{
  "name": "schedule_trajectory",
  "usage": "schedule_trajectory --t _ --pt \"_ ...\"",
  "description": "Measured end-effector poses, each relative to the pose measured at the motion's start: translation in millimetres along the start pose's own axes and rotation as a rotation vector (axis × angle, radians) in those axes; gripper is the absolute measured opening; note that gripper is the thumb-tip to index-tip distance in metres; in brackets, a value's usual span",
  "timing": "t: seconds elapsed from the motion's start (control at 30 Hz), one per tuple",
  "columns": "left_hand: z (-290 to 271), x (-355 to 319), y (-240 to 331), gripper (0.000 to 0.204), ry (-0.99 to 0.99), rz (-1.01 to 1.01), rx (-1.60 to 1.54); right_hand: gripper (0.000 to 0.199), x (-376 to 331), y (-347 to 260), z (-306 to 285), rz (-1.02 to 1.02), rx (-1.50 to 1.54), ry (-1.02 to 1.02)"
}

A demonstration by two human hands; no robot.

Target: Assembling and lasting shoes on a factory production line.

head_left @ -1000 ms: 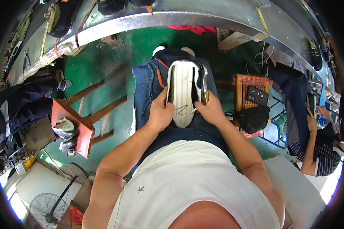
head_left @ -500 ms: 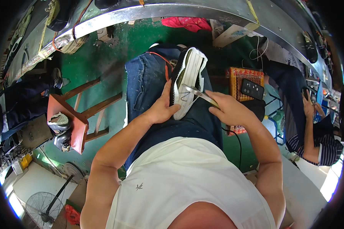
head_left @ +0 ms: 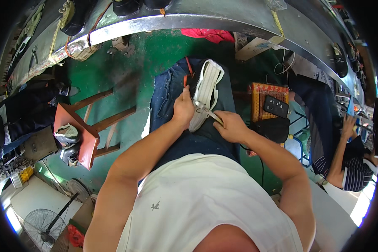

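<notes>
Head view. Shoe (head_left: pixel 208 86) lies pale sole up over my lap, slightly aslant, at mid-frame. My left hand (head_left: pixel 184 110) is pressed along its left side, thumb side toward the sole; fingers partly hidden, so how tightly they close I cannot tell. My right hand (head_left: pixel 232 127) is closed around the handle of a metal tool (head_left: pixel 211 113); the tool's head lies at the sole, just beside my left hand. Whether it bites the edge: too small to tell. Orange-red strap (head_left: pixel 185 80) just beyond my left fingers; worn denim (head_left: pixel 160 103) under that forearm. To my right, a black device (head_left: pixel 276 106) on a woven-topped seat (head_left: pixel 257 112), black bag (head_left: pixel 271 128) near it. Ahead, metal bench (head_left: pixel 176 22); pink-red cloth (head_left: pixel 210 35) beneath its edge.
</notes>
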State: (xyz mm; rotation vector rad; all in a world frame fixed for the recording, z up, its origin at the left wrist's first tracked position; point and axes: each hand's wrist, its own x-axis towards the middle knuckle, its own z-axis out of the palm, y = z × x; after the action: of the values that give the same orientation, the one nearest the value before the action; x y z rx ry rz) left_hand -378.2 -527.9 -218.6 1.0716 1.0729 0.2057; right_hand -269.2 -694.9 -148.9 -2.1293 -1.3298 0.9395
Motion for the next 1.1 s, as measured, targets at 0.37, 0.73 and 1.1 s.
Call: schedule_trajectory --t 0.37,0.73,1.1 --pt "-12 8 1 0.044 0.003 0.855 0.557 0.039 50 -9 -49 0.066 -0.358 0.036" --pt "-18 8 10 0.048 -0.148 0.674 0.554 0.05 49 -11 -67 -0.202 -0.475 0.174" --pt "-22 8 23 0.055 -0.211 0.905 0.796 0.022 34 44 -12 -0.046 -0.091 0.341"
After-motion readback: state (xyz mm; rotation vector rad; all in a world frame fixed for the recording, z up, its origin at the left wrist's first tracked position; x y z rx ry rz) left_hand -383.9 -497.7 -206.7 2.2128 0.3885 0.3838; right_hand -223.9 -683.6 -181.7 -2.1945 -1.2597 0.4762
